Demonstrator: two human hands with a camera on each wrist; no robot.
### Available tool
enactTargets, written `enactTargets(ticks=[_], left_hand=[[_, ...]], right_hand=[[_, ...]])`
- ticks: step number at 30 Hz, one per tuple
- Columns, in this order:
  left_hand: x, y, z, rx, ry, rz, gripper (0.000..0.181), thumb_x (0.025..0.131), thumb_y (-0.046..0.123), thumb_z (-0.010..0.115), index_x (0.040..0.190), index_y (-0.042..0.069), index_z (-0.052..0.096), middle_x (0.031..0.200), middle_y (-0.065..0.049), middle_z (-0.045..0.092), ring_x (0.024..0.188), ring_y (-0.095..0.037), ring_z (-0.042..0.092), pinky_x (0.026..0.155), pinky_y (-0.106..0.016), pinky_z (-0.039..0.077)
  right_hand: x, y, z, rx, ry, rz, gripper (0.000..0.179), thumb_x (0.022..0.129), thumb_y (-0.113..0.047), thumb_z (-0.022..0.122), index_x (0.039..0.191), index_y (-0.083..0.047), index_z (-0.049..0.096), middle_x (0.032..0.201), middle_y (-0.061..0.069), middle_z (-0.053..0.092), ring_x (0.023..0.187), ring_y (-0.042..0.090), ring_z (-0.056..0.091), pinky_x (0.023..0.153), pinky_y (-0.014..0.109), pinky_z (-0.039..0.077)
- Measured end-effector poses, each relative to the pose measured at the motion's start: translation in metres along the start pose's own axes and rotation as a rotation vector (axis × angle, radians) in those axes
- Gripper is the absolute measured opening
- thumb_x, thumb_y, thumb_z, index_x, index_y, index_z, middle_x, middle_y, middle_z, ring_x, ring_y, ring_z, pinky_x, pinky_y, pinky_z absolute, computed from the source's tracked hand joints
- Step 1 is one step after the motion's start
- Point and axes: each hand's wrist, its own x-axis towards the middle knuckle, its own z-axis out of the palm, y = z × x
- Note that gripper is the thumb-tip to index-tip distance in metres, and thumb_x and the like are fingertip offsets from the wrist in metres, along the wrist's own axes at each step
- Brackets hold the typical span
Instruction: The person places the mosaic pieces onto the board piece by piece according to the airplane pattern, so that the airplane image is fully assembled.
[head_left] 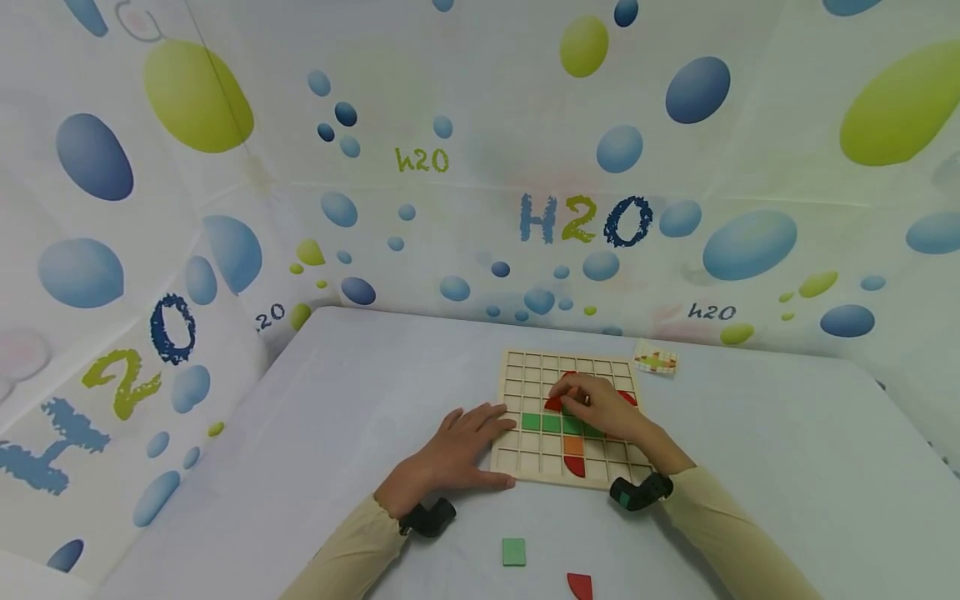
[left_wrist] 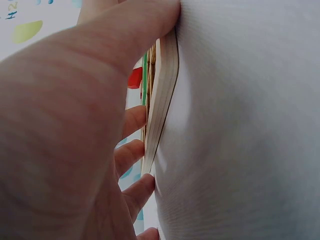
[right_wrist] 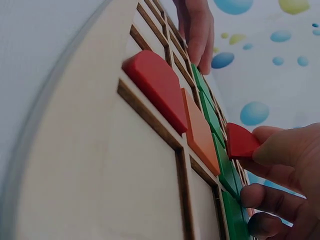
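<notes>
My right hand (head_left: 603, 408) pinches a red quarter-circle piece (right_wrist: 241, 142) between thumb and finger, over the wooden grid board (head_left: 517, 462). In the right wrist view the piece tilts just above a row of green square tiles (right_wrist: 212, 115). My left hand (head_left: 459, 450) rests at the board's left edge, with fingers spread and the thumb at the near corner. Below the green row lie an orange square tile (head_left: 573, 446) and a red quarter-circle tile (head_left: 574, 467). Another red tile (head_left: 627, 397) shows beyond the right hand, which hides part of the grid.
On the white table in front of the board lie a loose green square (head_left: 513, 552) and a red quarter-circle (head_left: 581, 586). A small pattern card (head_left: 656, 360) sits by the board's far right corner. A printed curtain (head_left: 480, 183) hangs behind the table.
</notes>
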Motion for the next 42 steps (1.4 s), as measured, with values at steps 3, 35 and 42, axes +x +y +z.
enactTargets(ticks=[3, 35, 42], left_hand=[[0.001, 0.001, 0.000, -0.005, 0.001, -0.001, 0.075, 0.084, 0.051, 0.071, 0.145, 0.017, 0.045, 0.156, -0.007, 0.032, 0.145, -0.031, 0.025, 0.114, -0.058, 0.020], [0.005, 0.010, -0.003, -0.010, -0.005, -0.021, 0.075, 0.084, 0.053, 0.071, 0.145, 0.017, 0.045, 0.156, -0.007, 0.032, 0.145, -0.031, 0.027, 0.113, -0.059, 0.021], [0.005, 0.013, -0.006, -0.013, -0.006, -0.027, 0.075, 0.084, 0.052, 0.071, 0.145, 0.017, 0.045, 0.156, -0.007, 0.032, 0.145, -0.031, 0.027, 0.113, -0.059, 0.021]], right_hand=[[0.000, -0.001, 0.001, 0.013, 0.026, -0.005, 0.015, 0.094, 0.000, 0.060, 0.106, -0.004, 0.067, 0.097, 0.008, 0.068, 0.067, 0.006, 0.053, 0.060, 0.025, 0.047], [0.012, -0.008, 0.017, 0.017, 0.079, 0.139, 0.014, 0.096, -0.013, 0.063, 0.106, -0.008, 0.072, 0.092, 0.001, 0.069, 0.060, 0.007, 0.043, 0.055, 0.022, 0.038], [0.015, -0.011, 0.017, -0.014, 0.070, 0.160, 0.013, 0.094, -0.015, 0.066, 0.105, -0.012, 0.072, 0.085, -0.002, 0.066, 0.060, 0.009, 0.044, 0.055, 0.023, 0.039]])
